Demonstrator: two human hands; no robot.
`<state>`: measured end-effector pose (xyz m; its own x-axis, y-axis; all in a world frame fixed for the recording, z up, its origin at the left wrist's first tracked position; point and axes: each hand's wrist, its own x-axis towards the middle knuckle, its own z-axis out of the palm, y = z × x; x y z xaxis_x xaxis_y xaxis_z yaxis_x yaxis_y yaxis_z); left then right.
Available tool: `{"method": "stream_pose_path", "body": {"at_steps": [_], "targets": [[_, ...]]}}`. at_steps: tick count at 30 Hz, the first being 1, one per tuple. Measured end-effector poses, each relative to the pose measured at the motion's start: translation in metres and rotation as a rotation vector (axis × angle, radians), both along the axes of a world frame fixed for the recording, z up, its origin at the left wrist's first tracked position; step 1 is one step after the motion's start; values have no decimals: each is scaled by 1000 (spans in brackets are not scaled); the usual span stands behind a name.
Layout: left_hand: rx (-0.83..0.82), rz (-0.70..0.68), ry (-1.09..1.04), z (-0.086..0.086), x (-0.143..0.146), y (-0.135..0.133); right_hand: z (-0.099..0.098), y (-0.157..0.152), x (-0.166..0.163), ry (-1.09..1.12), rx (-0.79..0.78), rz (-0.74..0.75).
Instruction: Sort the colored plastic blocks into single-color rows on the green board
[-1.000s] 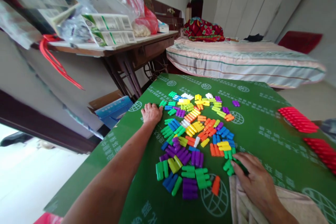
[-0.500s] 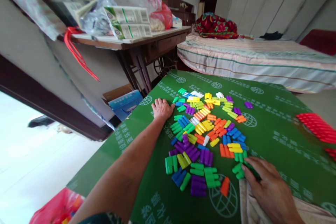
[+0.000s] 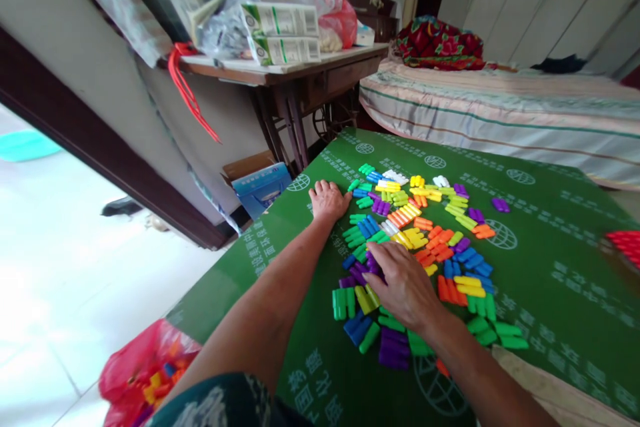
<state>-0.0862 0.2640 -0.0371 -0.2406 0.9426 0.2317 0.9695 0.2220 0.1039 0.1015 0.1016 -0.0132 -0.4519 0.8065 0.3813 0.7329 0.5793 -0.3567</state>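
Several small plastic blocks (image 3: 415,240) in green, purple, orange, yellow, blue and white lie in a loose heap on a green printed table mat (image 3: 540,260). My left hand (image 3: 329,200) rests on the mat at the heap's far left edge, fingers curled down beside green blocks, and nothing shows in it. My right hand (image 3: 404,283) lies palm down over the heap's near middle, fingers spread on purple and yellow blocks; whether it grips one is hidden. Green blocks (image 3: 493,330) sit to its right.
A wooden table (image 3: 280,73) with boxes and plastic bags stands behind the mat. A bed (image 3: 500,113) is at the back right. Red blocks (image 3: 625,243) lie at the right edge. A red bag of blocks (image 3: 145,370) sits on the floor, with a beige cloth (image 3: 550,387) at the near right.
My right hand has left the green blocks at the near right and moved left onto the middle of the heap. The view has swung left. My left hand has stayed put.
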Motion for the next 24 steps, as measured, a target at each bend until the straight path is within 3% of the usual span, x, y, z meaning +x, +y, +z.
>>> {"method": "stream_pose_path", "body": {"at_steps": [13, 24], "targets": [[2, 6, -6, -3, 2, 2, -11, 5, 46, 148, -126, -116], [3, 6, -8, -4, 2, 3, -18, -6, 63, 46, 2, -240]]}}
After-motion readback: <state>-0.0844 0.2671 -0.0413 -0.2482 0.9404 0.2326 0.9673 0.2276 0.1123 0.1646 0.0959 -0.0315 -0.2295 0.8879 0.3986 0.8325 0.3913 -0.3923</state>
